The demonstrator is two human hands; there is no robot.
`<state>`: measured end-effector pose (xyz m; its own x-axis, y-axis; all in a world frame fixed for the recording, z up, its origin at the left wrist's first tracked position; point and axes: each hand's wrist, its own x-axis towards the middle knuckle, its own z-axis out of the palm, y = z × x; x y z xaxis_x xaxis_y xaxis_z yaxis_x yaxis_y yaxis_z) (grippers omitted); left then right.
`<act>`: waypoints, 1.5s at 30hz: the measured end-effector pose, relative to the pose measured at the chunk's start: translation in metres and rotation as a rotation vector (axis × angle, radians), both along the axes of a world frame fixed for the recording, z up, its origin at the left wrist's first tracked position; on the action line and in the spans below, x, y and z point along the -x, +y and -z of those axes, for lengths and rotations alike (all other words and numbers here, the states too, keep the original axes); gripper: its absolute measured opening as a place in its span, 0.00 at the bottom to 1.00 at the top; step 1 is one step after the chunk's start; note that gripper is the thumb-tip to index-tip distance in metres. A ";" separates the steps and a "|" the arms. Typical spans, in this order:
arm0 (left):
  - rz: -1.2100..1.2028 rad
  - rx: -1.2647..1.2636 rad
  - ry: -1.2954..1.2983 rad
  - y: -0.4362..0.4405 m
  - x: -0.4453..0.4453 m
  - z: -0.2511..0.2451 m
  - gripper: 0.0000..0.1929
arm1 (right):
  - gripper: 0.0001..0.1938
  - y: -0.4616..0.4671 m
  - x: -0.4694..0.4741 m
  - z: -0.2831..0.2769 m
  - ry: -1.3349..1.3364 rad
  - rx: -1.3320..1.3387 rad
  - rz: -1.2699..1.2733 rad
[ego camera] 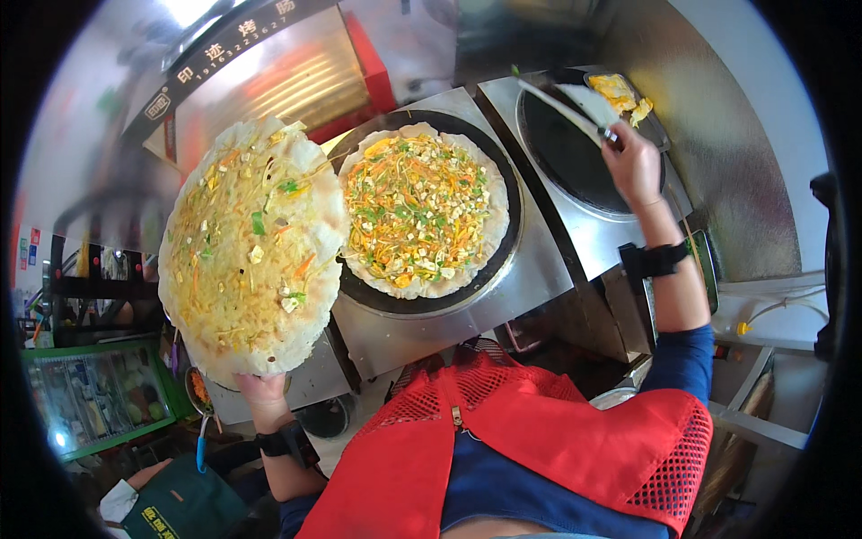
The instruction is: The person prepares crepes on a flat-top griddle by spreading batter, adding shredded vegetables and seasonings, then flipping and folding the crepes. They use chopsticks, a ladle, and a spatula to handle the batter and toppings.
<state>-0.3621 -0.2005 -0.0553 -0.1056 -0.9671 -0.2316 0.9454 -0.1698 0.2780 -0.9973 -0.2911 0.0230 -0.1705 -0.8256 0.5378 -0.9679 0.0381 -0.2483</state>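
Observation:
My left hand grips the lower edge of a large thin flatbread, lifted and tilted, with bits of vegetable and egg on its face. Its right edge reaches over the rim of a round black griddle. On that griddle lies a second flatbread, spread with shredded vegetables, greens and small pale cubes. At the right, my right hand is closed around the handle of a spatula with a pale blade, blurred, above another round griddle. A long pale stick-like tool also runs from that hand.
Folded yellow food sits on a tray behind the right griddle. A ribbed, lit appliance with a red side stands behind. At the lower left are a glass-topped case with a green frame, a blue-handled ladle and another person's arm.

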 end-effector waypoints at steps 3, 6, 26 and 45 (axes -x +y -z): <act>0.028 0.046 0.068 0.007 -0.015 0.010 0.33 | 0.07 -0.012 -0.026 -0.084 -0.066 0.025 -0.165; -0.161 0.296 -0.862 0.017 -0.017 0.031 0.35 | 0.09 -0.023 -0.053 -0.150 -0.161 -0.020 -0.356; -0.232 0.426 -1.845 0.026 -0.002 0.012 0.29 | 0.17 -0.139 -0.077 0.145 -0.525 -0.288 0.029; 0.643 -0.170 -0.139 -0.196 0.396 0.032 0.13 | 0.16 0.072 -0.032 0.001 -0.606 -0.188 -0.054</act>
<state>-0.7576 -0.3966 -0.0873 -0.6059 -0.6708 -0.4277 0.5991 -0.7384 0.3095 -0.9649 -0.2189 0.0225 -0.3546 -0.9125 0.2042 -0.6597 0.0894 -0.7462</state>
